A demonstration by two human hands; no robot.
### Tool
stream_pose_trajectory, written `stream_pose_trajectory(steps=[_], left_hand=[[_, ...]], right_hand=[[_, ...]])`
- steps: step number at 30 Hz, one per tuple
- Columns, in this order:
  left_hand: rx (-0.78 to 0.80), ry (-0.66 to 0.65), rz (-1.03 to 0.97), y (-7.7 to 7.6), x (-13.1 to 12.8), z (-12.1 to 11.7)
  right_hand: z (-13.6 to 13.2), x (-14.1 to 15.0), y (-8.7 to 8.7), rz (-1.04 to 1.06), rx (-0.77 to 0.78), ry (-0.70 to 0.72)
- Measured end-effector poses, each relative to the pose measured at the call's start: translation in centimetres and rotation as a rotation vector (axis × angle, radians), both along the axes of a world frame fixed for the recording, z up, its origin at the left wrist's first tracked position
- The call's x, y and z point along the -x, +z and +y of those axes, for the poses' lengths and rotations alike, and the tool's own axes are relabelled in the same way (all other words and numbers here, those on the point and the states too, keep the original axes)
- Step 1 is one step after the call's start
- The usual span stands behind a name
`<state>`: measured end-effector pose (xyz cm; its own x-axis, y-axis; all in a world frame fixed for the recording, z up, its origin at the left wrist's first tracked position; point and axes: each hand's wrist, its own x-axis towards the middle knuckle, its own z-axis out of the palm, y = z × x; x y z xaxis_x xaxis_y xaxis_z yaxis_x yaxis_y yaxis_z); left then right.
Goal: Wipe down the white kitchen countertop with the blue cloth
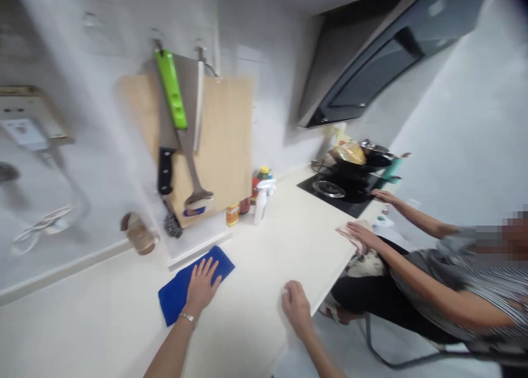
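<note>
My left hand [202, 285] lies flat on a folded blue cloth [175, 294], its fingers spread and pressing the cloth against the white countertop [264, 268]. A bracelet circles that wrist. Farther right, my right hand [297, 306] rests on the counter near its front edge, the fingers curled in loosely and nothing visible in them. Beyond the cloth, a white spray bottle [260, 204] stands upright by the wall, touched by neither hand.
A seated person's hand [363, 235] holds a pale cloth [350, 234] on the counter. Behind are a black cooktop [342, 193] with pans and a range hood [355, 81]. A cutting board [225, 130], a cleaver and a green-handled spatula [171, 89] hang above. A jar [140, 236] stands left.
</note>
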<state>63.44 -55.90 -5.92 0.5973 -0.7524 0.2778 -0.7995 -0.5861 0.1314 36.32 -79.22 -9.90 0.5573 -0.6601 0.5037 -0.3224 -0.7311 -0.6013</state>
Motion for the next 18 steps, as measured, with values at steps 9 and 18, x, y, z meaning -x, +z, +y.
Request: stream_pose_trajectory(steps=[9, 18], left_hand=[[0.003, 0.146, 0.023, 0.7, 7.3, 13.5], [0.02, 0.121, 0.05, 0.9, 8.1, 24.5]], right_hand=[[-1.2, 1.7, -1.6, 0.135, -0.047, 0.008], [-1.7, 2.4, -2.3, 0.216, 0.003, 0.052]])
